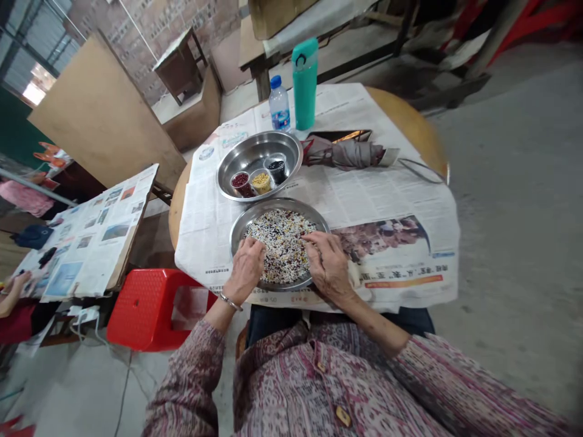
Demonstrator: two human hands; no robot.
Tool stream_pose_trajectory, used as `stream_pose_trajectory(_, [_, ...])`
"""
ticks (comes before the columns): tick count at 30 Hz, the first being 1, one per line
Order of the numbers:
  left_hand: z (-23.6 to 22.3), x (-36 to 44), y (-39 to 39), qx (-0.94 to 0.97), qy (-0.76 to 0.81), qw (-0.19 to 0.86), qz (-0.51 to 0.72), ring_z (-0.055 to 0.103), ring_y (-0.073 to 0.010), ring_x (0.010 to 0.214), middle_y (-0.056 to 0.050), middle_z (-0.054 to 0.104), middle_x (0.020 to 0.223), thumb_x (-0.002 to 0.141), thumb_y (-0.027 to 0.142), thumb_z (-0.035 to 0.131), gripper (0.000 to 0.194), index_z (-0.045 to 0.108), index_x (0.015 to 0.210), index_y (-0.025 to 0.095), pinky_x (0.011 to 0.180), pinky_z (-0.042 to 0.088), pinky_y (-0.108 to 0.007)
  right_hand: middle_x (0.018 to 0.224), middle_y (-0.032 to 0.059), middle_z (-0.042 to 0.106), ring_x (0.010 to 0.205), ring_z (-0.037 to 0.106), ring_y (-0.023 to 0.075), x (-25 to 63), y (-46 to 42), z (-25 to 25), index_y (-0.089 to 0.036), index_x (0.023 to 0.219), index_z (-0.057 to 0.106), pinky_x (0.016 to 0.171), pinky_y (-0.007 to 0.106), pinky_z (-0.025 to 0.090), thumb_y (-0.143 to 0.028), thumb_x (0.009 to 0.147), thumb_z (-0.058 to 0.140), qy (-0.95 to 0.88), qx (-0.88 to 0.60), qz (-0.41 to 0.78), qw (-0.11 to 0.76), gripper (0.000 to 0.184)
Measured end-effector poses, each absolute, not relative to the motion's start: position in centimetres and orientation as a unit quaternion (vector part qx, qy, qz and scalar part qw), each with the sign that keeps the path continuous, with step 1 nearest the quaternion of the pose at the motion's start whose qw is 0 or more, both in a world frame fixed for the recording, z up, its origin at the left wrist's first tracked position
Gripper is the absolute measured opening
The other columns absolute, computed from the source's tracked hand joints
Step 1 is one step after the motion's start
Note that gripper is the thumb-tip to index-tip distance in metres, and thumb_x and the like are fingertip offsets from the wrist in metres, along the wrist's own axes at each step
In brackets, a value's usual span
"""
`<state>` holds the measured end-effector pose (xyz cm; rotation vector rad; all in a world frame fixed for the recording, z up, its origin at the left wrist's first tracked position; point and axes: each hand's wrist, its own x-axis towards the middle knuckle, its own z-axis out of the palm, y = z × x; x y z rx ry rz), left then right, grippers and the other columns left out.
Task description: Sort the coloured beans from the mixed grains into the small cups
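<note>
Head view: the left hand (247, 262) and right hand (327, 261) reach into a pan (237, 229) of mixed grains (285, 246) close to the worktop's (407, 124) near edge, fingers curled; whether either grip is clamped on anything, I cannot tell. Light, low fingertip work seems best (loose grains could scatter). Flat newspaper (410, 203) rightward leaves room; beyond, a bowl (239, 158) holding three cups (261, 183) crowds the far rim.

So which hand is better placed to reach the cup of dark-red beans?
Probably the left hand: it is at the left side of the nearer bowl, almost in line with the red-bean cup. The right hand is at the bowl's right side, farther away.
</note>
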<state>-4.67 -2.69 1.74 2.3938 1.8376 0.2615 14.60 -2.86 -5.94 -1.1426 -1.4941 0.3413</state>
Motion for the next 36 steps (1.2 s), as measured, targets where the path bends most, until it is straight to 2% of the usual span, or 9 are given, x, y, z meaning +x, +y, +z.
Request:
stream_pose_trajectory(4, [1.7, -3.3, 0.9, 0.797, 0.589, 0.06, 0.118, 0.058, -0.0218, 0.114, -0.008, 0.062, 0.116, 0.093, 0.01, 0.059, 0.02, 0.063, 0.111, 0.018, 0.108, 0.045, -0.041, 0.111, 0.0101, 0.067, 0.108, 0.06, 0.0266, 14.7, -3.0, -5.7, -0.023, 0.113, 0.065, 0.096, 0.049, 0.05, -0.023, 0.097, 0.048, -0.642, -0.492, 0.149, 0.568, 0.023])
stream_pose_trajectory(9, [1.5, -2.0, 3.6, 0.826, 0.55, 0.095, 0.074, 0.059, -0.025, 0.116, -0.01, 0.061, 0.123, 0.09, 0.015, 0.066, 0.028, 0.065, 0.118, 0.016, 0.111, 0.042, -0.046, 0.109, 0.0085, 0.068, 0.106, 0.061, 0.0252, 14.9, -3.2, -5.1, -0.025, 0.114, 0.063, 0.095, 0.046, 0.05, -0.019, 0.097, 0.049, -0.652, -0.498, 0.139, 0.555, 0.023])
stream_pose_trajectory(14, [0.9, -1.9, 4.9, 0.826, 0.54, 0.148, 0.066, 0.064, -0.0215, 0.1, -0.009, 0.067, 0.101, 0.087, 0.003, 0.057, 0.02, 0.07, 0.098, 0.014, 0.098, 0.051, -0.037, 0.108, 0.0084, 0.067, 0.106, 0.061, 0.0247, 15.0, -3.3, -5.0, -0.024, 0.114, 0.064, 0.094, 0.044, 0.05, -0.017, 0.097, 0.05, -0.658, -0.503, 0.136, 0.544, 0.023])
stream_pose_trajectory(19, [0.8, -1.3, 4.4, 0.821, 0.527, 0.195, 0.101, 0.065, -0.0188, 0.085, -0.005, 0.068, 0.083, 0.082, 0.0, 0.06, 0.018, 0.07, 0.082, 0.014, 0.089, 0.052, -0.033, 0.109, 0.0088, 0.066, 0.106, 0.06, 0.0246, 15.1, -3.4, -4.9, -0.023, 0.115, 0.064, 0.095, 0.043, 0.049, -0.016, 0.097, 0.05, -0.664, -0.508, 0.138, 0.531, 0.024])
stream_pose_trajectory(26, [2.4, -2.3, -2.0, 0.837, 0.483, 0.243, 0.087, 0.065, -0.0171, 0.086, -0.003, 0.068, 0.09, 0.087, 0.002, 0.057, 0.019, 0.068, 0.086, 0.017, 0.082, 0.053, -0.029, 0.108, 0.0082, 0.066, 0.106, 0.059, 0.0239, 15.2, -3.5, -4.9, -0.023, 0.114, 0.062, 0.095, 0.041, 0.049, -0.014, 0.097, 0.05, -0.674, -0.508, 0.139, 0.518, 0.023])
stream_pose_trajectory(30, [3.1, -3.2, -2.4, 0.822, 0.494, 0.27, 0.087, 0.067, -0.0153, 0.075, 0.0, 0.07, 0.083, 0.094, 0.013, 0.061, 0.011, 0.068, 0.09, 0.019, 0.076, 0.055, -0.028, 0.108, 0.0084, 0.066, 0.106, 0.059, 0.0241, 15.2, -3.5, -4.9, -0.022, 0.115, 0.062, 0.095, 0.042, 0.048, -0.012, 0.096, 0.051, -0.68, -0.506, 0.137, 0.513, 0.023])
stream_pose_trajectory(33, [2.6, -3.6, -0.2, 0.815, 0.516, 0.215, 0.152, 0.068, -0.0179, 0.091, -0.003, 0.071, 0.097, 0.094, 0.016, 0.063, 0.012, 0.066, 0.105, 0.019, 0.092, 0.056, -0.035, 0.108, 0.0087, 0.066, 0.105, 0.059, 0.0242, 15.1, -3.5, -4.8, -0.022, 0.113, 0.062, 0.094, 0.042, 0.049, -0.012, 0.096, 0.051, -0.679, -0.508, 0.132, 0.513, 0.023])
stream_pose_trajectory(34, [2.2, -3.7, 0.6, 0.821, 0.517, 0.186, 0.155, 0.066, -0.0211, 0.102, -0.005, 0.069, 0.106, 0.092, 0.017, 0.067, 0.02, 0.065, 0.112, 0.019, 0.1, 0.053, -0.04, 0.108, 0.0088, 0.066, 0.105, 0.059, 0.0241, 15.1, -3.5, -4.8, -0.022, 0.113, 0.062, 0.094, 0.042, 0.049, -0.012, 0.096, 0.051, -0.679, -0.508, 0.132, 0.513, 0.023])
stream_pose_trajectory(36, [1.3, -3.6, 2.0, 0.829, 0.523, 0.145, 0.137, 0.061, -0.0255, 0.111, -0.008, 0.064, 0.117, 0.085, 0.016, 0.074, 0.036, 0.062, 0.12, 0.02, 0.104, 0.051, -0.047, 0.107, 0.0089, 0.066, 0.105, 0.059, 0.0241, 15.1, -3.5, -4.8, -0.022, 0.113, 0.062, 0.094, 0.043, 0.049, -0.012, 0.096, 0.051, -0.68, -0.509, 0.134, 0.51, 0.023])
